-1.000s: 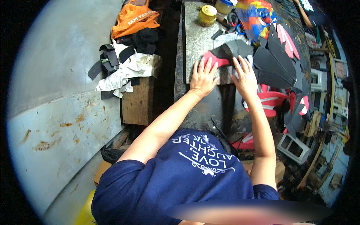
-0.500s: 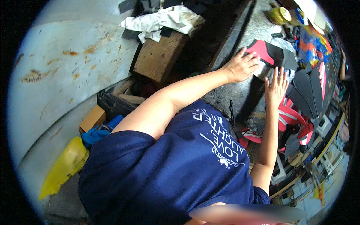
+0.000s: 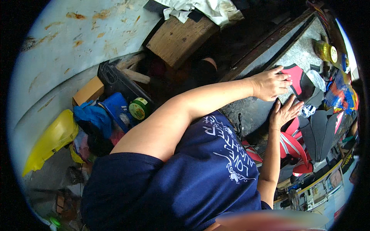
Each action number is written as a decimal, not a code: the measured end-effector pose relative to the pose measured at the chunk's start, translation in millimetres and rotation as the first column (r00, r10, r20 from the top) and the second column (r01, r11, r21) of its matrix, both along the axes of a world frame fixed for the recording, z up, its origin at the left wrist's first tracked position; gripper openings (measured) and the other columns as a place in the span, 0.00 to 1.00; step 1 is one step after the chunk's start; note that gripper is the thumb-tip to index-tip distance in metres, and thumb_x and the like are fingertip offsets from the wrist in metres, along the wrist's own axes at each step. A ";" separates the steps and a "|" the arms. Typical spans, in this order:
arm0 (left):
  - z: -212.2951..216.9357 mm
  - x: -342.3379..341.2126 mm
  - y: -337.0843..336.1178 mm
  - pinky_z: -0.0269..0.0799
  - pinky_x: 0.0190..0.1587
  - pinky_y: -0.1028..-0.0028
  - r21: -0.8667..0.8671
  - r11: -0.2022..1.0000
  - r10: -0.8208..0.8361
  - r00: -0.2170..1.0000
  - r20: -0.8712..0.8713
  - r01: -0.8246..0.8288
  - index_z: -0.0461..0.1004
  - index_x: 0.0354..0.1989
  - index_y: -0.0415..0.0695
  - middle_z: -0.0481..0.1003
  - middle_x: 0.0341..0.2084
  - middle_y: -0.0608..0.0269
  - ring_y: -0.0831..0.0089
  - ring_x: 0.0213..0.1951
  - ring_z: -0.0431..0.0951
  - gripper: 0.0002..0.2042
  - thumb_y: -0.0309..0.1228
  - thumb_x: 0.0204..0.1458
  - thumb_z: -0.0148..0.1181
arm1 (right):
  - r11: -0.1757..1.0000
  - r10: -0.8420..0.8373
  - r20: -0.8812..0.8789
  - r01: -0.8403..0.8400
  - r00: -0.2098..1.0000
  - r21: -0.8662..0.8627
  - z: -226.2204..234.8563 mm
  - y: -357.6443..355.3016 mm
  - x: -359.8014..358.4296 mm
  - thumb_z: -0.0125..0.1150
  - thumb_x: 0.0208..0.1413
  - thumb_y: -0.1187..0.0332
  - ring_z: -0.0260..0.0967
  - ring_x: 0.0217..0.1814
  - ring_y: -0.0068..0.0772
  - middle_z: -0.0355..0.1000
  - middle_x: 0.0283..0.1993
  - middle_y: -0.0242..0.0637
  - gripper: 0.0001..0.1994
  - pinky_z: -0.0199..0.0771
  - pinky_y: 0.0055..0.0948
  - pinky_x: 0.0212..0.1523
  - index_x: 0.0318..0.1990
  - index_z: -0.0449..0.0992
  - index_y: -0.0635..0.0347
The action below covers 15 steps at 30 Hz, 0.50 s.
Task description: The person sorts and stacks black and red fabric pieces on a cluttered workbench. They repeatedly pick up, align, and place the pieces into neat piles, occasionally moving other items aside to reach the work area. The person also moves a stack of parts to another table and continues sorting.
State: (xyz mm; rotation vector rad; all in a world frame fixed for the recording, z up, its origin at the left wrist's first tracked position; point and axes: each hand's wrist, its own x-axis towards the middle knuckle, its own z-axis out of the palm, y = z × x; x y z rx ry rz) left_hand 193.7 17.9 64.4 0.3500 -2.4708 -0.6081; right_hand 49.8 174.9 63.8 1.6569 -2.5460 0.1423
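Observation:
My left hand (image 3: 269, 82) lies flat on a red and black shaped piece (image 3: 298, 82) on the grey stone worktop (image 3: 300, 50), fingers pressing its near edge. My right hand (image 3: 283, 112) rests just below it, fingers spread and touching the lower edge of the same piece. Neither hand is closed around anything. Grey and black cut pieces (image 3: 322, 133) lie to the right of my right hand, with red striped pieces (image 3: 293, 148) below them. My blue shirt (image 3: 200, 181) fills the lower middle.
A yellow jar (image 3: 325, 51) stands at the far end of the worktop. A wooden block (image 3: 179, 38) with white cloth (image 3: 200, 7) sits upper middle. On the floor at left are a yellow container (image 3: 50, 140), blue items (image 3: 104, 113), a green tape roll (image 3: 138, 108) and a cardboard box (image 3: 88, 90).
The view has swung down and left, showing more of the floor clutter. Both hands stay on the red and black piece, the right hand drawn a little closer to the left.

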 end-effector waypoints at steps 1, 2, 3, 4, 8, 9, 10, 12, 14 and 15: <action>0.6 0.8 0.0 0.49 0.65 0.50 -0.004 1.000 -0.008 1.000 0.015 0.008 0.76 0.46 0.52 0.68 0.56 0.64 0.66 0.61 0.62 0.19 0.39 0.43 0.59 | 0.999 0.018 0.001 -0.018 1.000 -0.035 0.4 -0.3 0.7 0.49 0.55 0.42 0.28 0.75 0.59 0.31 0.73 0.58 0.37 0.31 0.59 0.69 0.70 0.50 0.47; 1.0 0.9 -0.2 0.49 0.65 0.50 -0.012 1.000 0.008 1.000 0.012 -0.008 0.76 0.46 0.52 0.68 0.56 0.64 0.66 0.61 0.62 0.19 0.39 0.43 0.59 | 1.000 0.011 -0.002 -0.011 1.000 -0.015 0.4 -0.6 0.7 0.49 0.55 0.42 0.29 0.75 0.59 0.31 0.73 0.58 0.38 0.31 0.59 0.69 0.70 0.51 0.47; 1.5 1.1 -0.1 0.49 0.65 0.49 -0.022 1.000 0.008 1.000 0.026 -0.007 0.76 0.46 0.52 0.68 0.56 0.64 0.66 0.62 0.62 0.19 0.39 0.43 0.59 | 1.000 0.015 -0.009 -0.015 1.000 -0.018 0.7 -0.6 0.8 0.49 0.55 0.42 0.29 0.75 0.59 0.31 0.73 0.57 0.38 0.31 0.59 0.69 0.69 0.51 0.48; 1.9 1.8 -0.1 0.48 0.65 0.49 -0.034 0.999 0.000 1.000 0.027 0.001 0.76 0.46 0.52 0.69 0.56 0.64 0.66 0.62 0.61 0.19 0.39 0.43 0.59 | 0.999 0.003 0.001 -0.003 1.000 -0.032 1.2 -0.6 1.1 0.49 0.55 0.42 0.29 0.75 0.59 0.31 0.73 0.57 0.38 0.31 0.59 0.69 0.69 0.51 0.48; 3.3 1.8 0.2 0.47 0.66 0.47 0.039 0.999 -0.021 0.998 0.051 0.019 0.74 0.48 0.50 0.69 0.56 0.63 0.65 0.63 0.61 0.20 0.39 0.44 0.59 | 1.000 0.021 -0.019 -0.021 1.000 -0.010 2.5 0.9 0.5 0.49 0.55 0.42 0.29 0.75 0.59 0.32 0.73 0.58 0.38 0.33 0.57 0.69 0.69 0.51 0.50; 3.6 1.8 0.5 0.46 0.66 0.47 0.045 0.999 -0.020 0.999 0.043 0.018 0.74 0.48 0.49 0.68 0.56 0.62 0.64 0.63 0.60 0.20 0.39 0.44 0.59 | 1.000 0.014 -0.017 -0.014 1.000 0.008 3.0 1.8 0.1 0.49 0.56 0.42 0.29 0.75 0.59 0.32 0.73 0.57 0.37 0.32 0.57 0.69 0.69 0.51 0.50; 4.1 0.8 0.6 0.46 0.66 0.47 0.043 0.999 -0.027 0.999 0.043 0.025 0.74 0.48 0.49 0.67 0.57 0.60 0.63 0.64 0.59 0.21 0.40 0.44 0.58 | 1.000 0.010 -0.013 -0.010 1.000 0.007 3.4 2.2 -0.4 0.47 0.56 0.41 0.29 0.76 0.58 0.32 0.73 0.57 0.37 0.32 0.57 0.69 0.69 0.51 0.50; 4.9 -0.5 0.8 0.45 0.66 0.46 0.034 0.998 -0.048 0.996 0.081 0.046 0.72 0.50 0.48 0.65 0.59 0.58 0.61 0.64 0.58 0.22 0.41 0.45 0.58 | 1.000 0.003 0.001 -0.003 1.000 0.008 4.5 2.8 -1.3 0.45 0.56 0.39 0.29 0.76 0.58 0.32 0.73 0.57 0.38 0.32 0.57 0.69 0.69 0.51 0.51; 5.8 -1.5 0.8 0.43 0.65 0.45 0.014 0.998 -0.063 0.992 0.112 0.062 0.70 0.53 0.46 0.63 0.60 0.56 0.58 0.65 0.56 0.25 0.43 0.45 0.57 | 1.000 -0.009 0.025 0.009 1.000 0.008 6.1 2.1 -1.4 0.41 0.57 0.37 0.29 0.75 0.59 0.33 0.73 0.57 0.39 0.31 0.57 0.69 0.69 0.52 0.52; 6.7 -1.8 1.3 0.44 0.65 0.44 -0.013 0.998 -0.064 0.990 0.128 0.066 0.70 0.53 0.46 0.63 0.59 0.55 0.57 0.65 0.55 0.26 0.44 0.45 0.57 | 1.000 -0.002 0.029 0.002 1.000 -0.006 7.2 1.3 -1.3 0.42 0.56 0.37 0.30 0.75 0.60 0.33 0.73 0.58 0.39 0.31 0.57 0.69 0.69 0.52 0.52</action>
